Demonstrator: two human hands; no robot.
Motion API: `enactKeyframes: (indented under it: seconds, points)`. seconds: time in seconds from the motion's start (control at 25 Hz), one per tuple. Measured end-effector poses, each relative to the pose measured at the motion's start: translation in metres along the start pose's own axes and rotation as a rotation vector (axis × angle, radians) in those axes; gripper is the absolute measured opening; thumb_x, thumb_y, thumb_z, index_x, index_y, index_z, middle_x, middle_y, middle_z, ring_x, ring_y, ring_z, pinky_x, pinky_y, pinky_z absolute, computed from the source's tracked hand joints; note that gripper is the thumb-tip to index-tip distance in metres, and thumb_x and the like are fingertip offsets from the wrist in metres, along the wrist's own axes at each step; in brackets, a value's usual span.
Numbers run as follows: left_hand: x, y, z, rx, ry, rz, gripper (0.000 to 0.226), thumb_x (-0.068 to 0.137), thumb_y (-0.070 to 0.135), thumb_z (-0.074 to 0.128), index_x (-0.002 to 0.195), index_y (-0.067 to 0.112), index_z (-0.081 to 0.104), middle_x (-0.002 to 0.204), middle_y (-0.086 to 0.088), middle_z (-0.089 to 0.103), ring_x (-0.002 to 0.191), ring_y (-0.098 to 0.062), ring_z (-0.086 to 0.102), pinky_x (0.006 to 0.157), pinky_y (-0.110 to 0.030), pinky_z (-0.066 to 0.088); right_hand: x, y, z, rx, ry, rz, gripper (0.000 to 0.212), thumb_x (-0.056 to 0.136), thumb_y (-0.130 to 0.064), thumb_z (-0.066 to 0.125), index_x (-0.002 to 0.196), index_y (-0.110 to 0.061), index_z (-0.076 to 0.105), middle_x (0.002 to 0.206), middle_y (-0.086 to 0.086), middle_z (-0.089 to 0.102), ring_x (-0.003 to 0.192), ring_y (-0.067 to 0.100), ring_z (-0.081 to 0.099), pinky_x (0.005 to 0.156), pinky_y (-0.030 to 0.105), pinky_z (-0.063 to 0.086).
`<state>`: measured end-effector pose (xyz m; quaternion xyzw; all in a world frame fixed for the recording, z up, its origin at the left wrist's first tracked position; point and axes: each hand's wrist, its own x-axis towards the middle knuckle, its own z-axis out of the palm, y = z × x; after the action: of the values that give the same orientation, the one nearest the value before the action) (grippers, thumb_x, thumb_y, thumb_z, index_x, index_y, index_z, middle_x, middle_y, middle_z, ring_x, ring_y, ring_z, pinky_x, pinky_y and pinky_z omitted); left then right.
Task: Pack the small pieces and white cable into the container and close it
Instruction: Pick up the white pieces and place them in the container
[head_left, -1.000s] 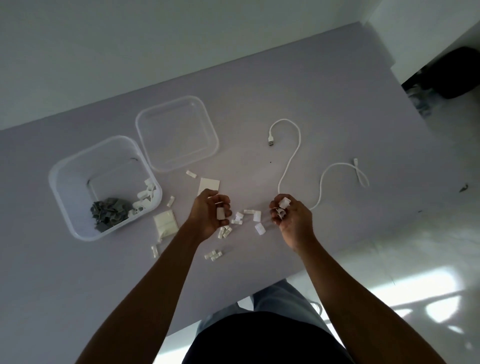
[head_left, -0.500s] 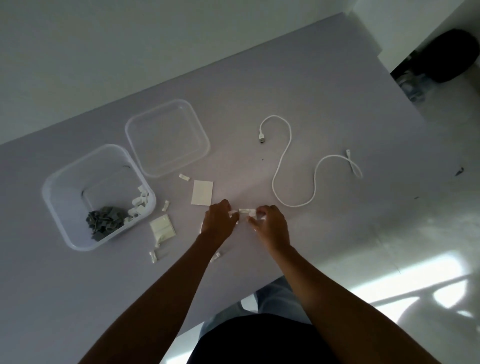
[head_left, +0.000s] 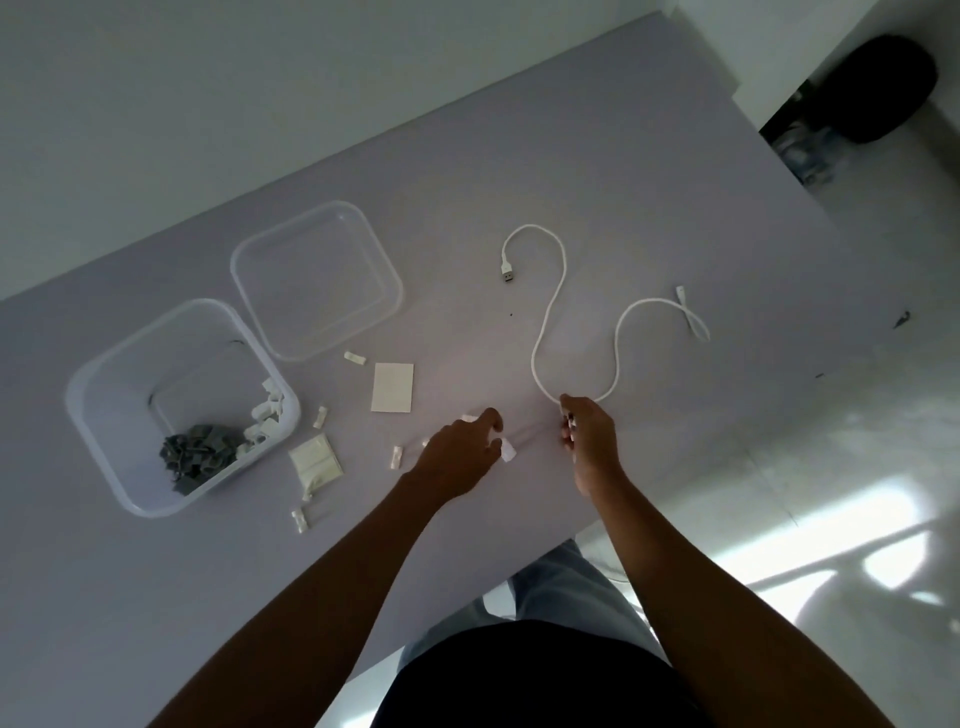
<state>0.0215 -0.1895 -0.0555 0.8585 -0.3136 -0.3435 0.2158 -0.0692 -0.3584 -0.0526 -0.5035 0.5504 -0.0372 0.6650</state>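
Two hands work beside the container (head_left: 179, 405): your left hand (head_left: 457, 457) curls its fingers over small white pieces (head_left: 508, 450); your right hand (head_left: 589, 441) pinches one white cable (head_left: 550, 312) at its near bend. One lid (head_left: 317, 280) lies behind the container; five loose pieces lie near it.

Scene dim overall, underexposed. Strongest light at 4 o'clock: bright glare patches on glossy floor (head_left: 857, 530), blown near white. Worktop (head_left: 519, 156) evenly lit, flat grey-lilac, soft faint shadows only. Forearms and torso at 6 o'clock dark, nearly silhouetted against floor glare. Wide-angle distortion: worktop edges bowed and splayed toward frame edges. Fine detail soft; small pieces near centre slightly smeared. Dark corner at 1 o'clock lost in shadow.
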Motion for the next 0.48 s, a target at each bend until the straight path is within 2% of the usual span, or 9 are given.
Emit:
enactKeyframes:
  seconds: [0.08,0.16,0.28,0.48]
  points:
    - [0.003,0.002,0.006,0.133,-0.048,0.107,0.028,0.096,0.033,0.05,0.123,0.025,0.048,0.097,-0.009,0.069,0.083,-0.028,0.067,0.077,-0.04,0.056,-0.006,-0.008,-0.01,0.197,-0.054,0.103,0.017,0.086,-0.021,0.06,0.071,-0.016,0.056,0.064,0.003,0.052,0.055,0.015,0.042,0.052,0.027,0.031]
    - [0.006,0.002,0.008,0.191,-0.082,0.161,0.028,0.098,0.033,0.049,0.124,0.024,0.049,0.102,-0.01,0.069,0.087,-0.028,0.067,0.079,-0.038,0.055,-0.014,-0.013,-0.011,0.316,-0.125,0.096,0.017,0.09,-0.017,0.054,0.074,-0.015,0.057,0.066,0.005,0.056,0.054,0.014,0.047,0.053,0.027,0.035]
    - [0.01,0.001,0.007,0.221,-0.106,0.196,0.027,0.099,0.035,0.046,0.122,0.021,0.051,0.106,-0.011,0.067,0.092,-0.027,0.066,0.08,-0.036,0.051,-0.021,-0.023,-0.004,0.434,-0.21,0.07,0.021,0.092,-0.017,0.046,0.073,-0.015,0.055,0.065,0.008,0.057,0.053,0.016,0.047,0.052,0.027,0.037]
    - [0.003,-0.008,0.016,0.199,-0.117,0.184,0.044,0.097,0.039,0.052,0.138,0.028,0.044,0.12,-0.008,0.067,0.105,-0.027,0.065,0.089,-0.036,0.05,-0.032,-0.038,0.017,0.532,-0.351,0.078,0.016,0.085,-0.02,0.043,0.071,-0.013,0.048,0.066,0.012,0.052,0.054,0.021,0.039,0.052,0.028,0.031]
